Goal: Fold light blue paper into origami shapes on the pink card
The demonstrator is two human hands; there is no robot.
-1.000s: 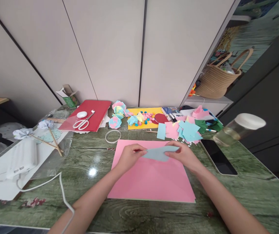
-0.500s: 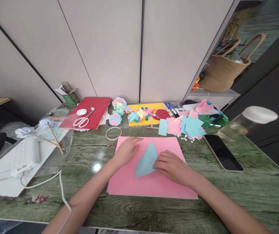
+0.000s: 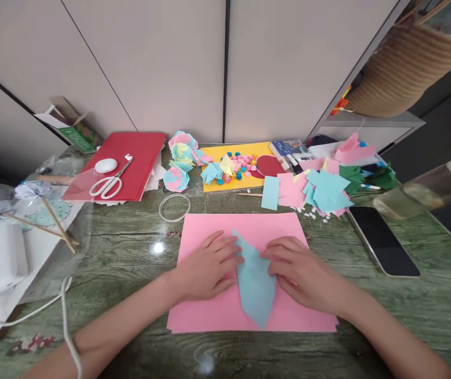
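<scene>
A folded piece of light blue paper [image 3: 254,284] lies on a pink sheet [image 3: 205,316], its narrow tip pointing away from me and a second point towards me. My left hand [image 3: 213,266] is at the paper's left edge, with its fingertips bent onto it near the top. On the opposite edge, my right hand [image 3: 300,268] has its fingers curled against the paper and the thumb low beside it. The undersides of the fingers are hidden, and the paper is slightly blurred.
Behind the pink sheet stand folded paper balls [image 3: 177,179], a yellow sheet [image 3: 225,184] with small coloured pieces, and blue paper squares [image 3: 330,189]. Scissors [image 3: 109,184] lie on a red folder [image 3: 142,152]. A phone [image 3: 383,242] and a bottle [image 3: 410,197] are at right; a cable [image 3: 67,326] crosses my left forearm.
The blue paper has turned, and its lower point now faces me. My left hand has come down from the pink sheet's upper left onto the paper's edge. My view has tilted down.
</scene>
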